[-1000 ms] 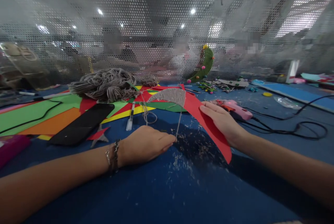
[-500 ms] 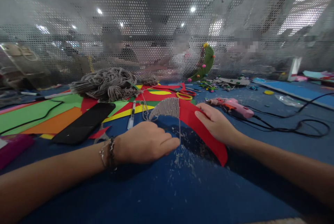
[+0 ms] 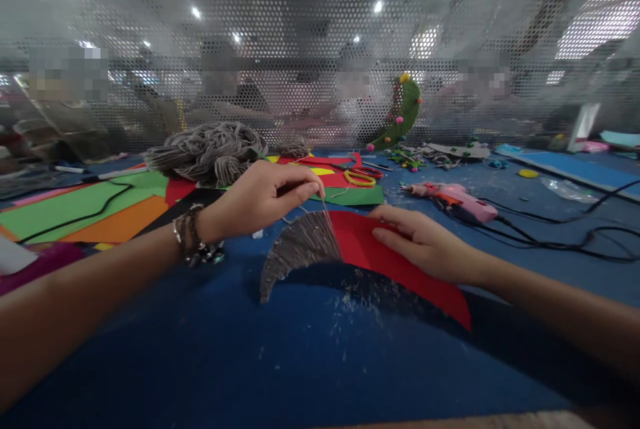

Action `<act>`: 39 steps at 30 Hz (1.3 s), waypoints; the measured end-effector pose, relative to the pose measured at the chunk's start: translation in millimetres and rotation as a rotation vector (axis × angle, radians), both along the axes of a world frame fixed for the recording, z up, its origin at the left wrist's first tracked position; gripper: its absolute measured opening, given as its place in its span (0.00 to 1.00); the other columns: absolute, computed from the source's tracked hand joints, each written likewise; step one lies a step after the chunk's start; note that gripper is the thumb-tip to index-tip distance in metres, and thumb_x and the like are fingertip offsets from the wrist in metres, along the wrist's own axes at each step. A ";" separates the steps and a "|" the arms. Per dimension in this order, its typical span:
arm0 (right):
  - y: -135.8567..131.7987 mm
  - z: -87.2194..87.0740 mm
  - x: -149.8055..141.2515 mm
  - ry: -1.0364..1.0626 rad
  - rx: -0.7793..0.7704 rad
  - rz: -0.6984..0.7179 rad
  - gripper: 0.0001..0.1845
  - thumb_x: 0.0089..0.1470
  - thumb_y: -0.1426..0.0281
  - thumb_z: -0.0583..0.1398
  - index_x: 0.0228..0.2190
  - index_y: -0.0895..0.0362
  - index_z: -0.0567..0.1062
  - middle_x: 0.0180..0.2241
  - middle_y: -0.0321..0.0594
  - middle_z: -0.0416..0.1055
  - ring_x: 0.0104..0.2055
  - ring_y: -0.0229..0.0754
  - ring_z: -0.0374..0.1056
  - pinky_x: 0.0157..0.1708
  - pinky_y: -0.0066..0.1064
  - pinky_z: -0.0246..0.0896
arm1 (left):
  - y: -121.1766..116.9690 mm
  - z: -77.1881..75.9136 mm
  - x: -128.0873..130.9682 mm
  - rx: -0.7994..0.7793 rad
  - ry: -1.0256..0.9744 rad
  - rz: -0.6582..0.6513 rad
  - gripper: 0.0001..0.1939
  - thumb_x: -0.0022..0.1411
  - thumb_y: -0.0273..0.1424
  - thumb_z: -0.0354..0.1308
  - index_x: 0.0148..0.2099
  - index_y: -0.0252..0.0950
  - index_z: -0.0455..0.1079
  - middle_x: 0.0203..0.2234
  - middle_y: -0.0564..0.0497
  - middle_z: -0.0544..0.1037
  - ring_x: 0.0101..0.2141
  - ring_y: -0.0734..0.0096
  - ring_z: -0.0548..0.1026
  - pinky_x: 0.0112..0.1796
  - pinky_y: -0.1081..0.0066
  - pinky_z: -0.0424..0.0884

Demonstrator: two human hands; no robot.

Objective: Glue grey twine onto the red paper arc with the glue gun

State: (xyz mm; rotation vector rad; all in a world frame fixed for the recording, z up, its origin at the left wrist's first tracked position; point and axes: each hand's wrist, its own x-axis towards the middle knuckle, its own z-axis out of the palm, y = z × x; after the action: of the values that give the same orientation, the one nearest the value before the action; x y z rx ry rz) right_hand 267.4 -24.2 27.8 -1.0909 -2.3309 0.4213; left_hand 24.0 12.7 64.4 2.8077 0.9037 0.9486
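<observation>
A red crescent-shaped card [image 3: 357, 242] has its left part wrapped in grey yarn [image 3: 300, 242]. My right hand [image 3: 425, 239] pinches the card's upper edge, thumb on the near face and fingers behind. Above the border between yarn and bare red, my left hand [image 3: 265, 199] is closed on a strand of yarn [image 3: 327, 210], which runs taut from its fingertips down to the card. The wrapped tip points down to the left, just over the blue table [image 3: 240, 362].
Behind my left hand lies a heap of grey yarn [image 3: 210, 149] on coloured sheets [image 3: 90, 206]. Yellow-handled scissors [image 3: 359, 179] lie farther back. A pink glue gun [image 3: 465, 201] with black cords is at right. A green pompom-trimmed crescent [image 3: 407, 112] stands against the mesh screen [image 3: 300, 29].
My left hand has risen from below the card to above it, carrying the strand up. The card has tilted, bringing its wrapped end lower and nearer.
</observation>
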 end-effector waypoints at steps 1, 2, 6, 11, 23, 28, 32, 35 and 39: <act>-1.3 1.0 -0.5 0.001 -0.006 0.020 0.10 0.56 0.65 0.49 0.34 0.55 0.68 0.33 0.40 0.72 0.35 0.40 0.67 0.37 0.31 0.62 | 1.1 -0.2 0.1 -0.024 0.004 -0.005 0.16 0.62 0.35 0.47 0.36 0.34 0.74 0.24 0.53 0.76 0.22 0.76 0.69 0.25 0.77 0.61; -2.4 1.9 -1.0 0.001 -0.012 0.036 0.10 0.56 0.65 0.49 0.34 0.55 0.68 0.33 0.40 0.72 0.35 0.39 0.67 0.38 0.31 0.62 | 2.0 -0.7 0.2 -0.050 0.007 -0.015 0.16 0.62 0.36 0.47 0.36 0.33 0.74 0.26 0.52 0.78 0.24 0.75 0.70 0.26 0.77 0.62; -4.8 4.4 -2.2 0.000 -0.023 0.081 0.11 0.56 0.66 0.49 0.34 0.55 0.69 0.34 0.40 0.73 0.35 0.38 0.68 0.39 0.29 0.63 | 6.7 -3.9 -0.5 -0.141 -0.018 -0.054 0.15 0.61 0.36 0.48 0.37 0.33 0.74 0.31 0.50 0.79 0.30 0.73 0.74 0.30 0.76 0.66; -4.1 4.4 -0.9 0.032 0.032 0.067 0.11 0.56 0.66 0.49 0.35 0.56 0.69 0.34 0.41 0.74 0.36 0.38 0.69 0.39 0.29 0.64 | 18.9 -10.6 -4.0 -0.237 0.044 -0.005 0.18 0.60 0.40 0.48 0.36 0.34 0.75 0.28 0.50 0.79 0.28 0.73 0.73 0.29 0.76 0.66; -3.6 5.9 0.9 0.106 0.019 0.042 0.11 0.55 0.65 0.50 0.33 0.56 0.69 0.32 0.39 0.72 0.33 0.36 0.68 0.32 0.26 0.64 | 27.8 -14.6 -7.4 -0.434 0.026 -0.090 0.17 0.57 0.40 0.50 0.36 0.34 0.75 0.31 0.50 0.79 0.31 0.71 0.73 0.33 0.75 0.68; -2.4 5.0 1.9 0.118 -0.007 -0.009 0.12 0.55 0.63 0.50 0.32 0.56 0.69 0.30 0.38 0.71 0.30 0.36 0.66 0.28 0.25 0.61 | 25.9 -20.1 -5.5 -0.542 0.069 -0.145 0.15 0.56 0.38 0.50 0.32 0.35 0.74 0.29 0.52 0.79 0.29 0.72 0.74 0.31 0.75 0.69; -0.7 6.1 2.5 0.123 -0.010 -0.025 0.11 0.55 0.63 0.50 0.30 0.56 0.68 0.28 0.36 0.70 0.27 0.34 0.64 0.25 0.25 0.60 | 21.5 -20.1 -3.1 -0.600 0.073 -0.166 0.12 0.53 0.36 0.53 0.30 0.35 0.72 0.29 0.52 0.78 0.30 0.71 0.75 0.33 0.74 0.70; -0.2 8.8 3.1 0.122 0.066 -0.040 0.11 0.56 0.64 0.50 0.29 0.55 0.68 0.26 0.35 0.70 0.27 0.34 0.65 0.25 0.25 0.60 | 20.6 -17.5 -2.0 -0.601 0.040 -0.158 0.13 0.55 0.37 0.50 0.30 0.35 0.71 0.28 0.52 0.77 0.30 0.73 0.74 0.33 0.75 0.70; -1.0 12.9 7.8 0.075 0.363 -0.094 0.08 0.57 0.69 0.50 0.31 0.54 0.68 0.26 0.35 0.72 0.25 0.34 0.66 0.24 0.25 0.61 | 18.7 -11.5 -3.3 -0.569 -0.024 -0.136 0.24 0.62 0.40 0.36 0.32 0.33 0.70 0.22 0.51 0.73 0.23 0.75 0.70 0.25 0.76 0.67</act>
State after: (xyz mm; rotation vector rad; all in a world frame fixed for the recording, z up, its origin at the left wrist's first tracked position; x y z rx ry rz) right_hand 275.1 -25.2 40.7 -0.9821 -2.1694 0.0009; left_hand 20.7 31.4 52.9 2.3303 0.8078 0.5859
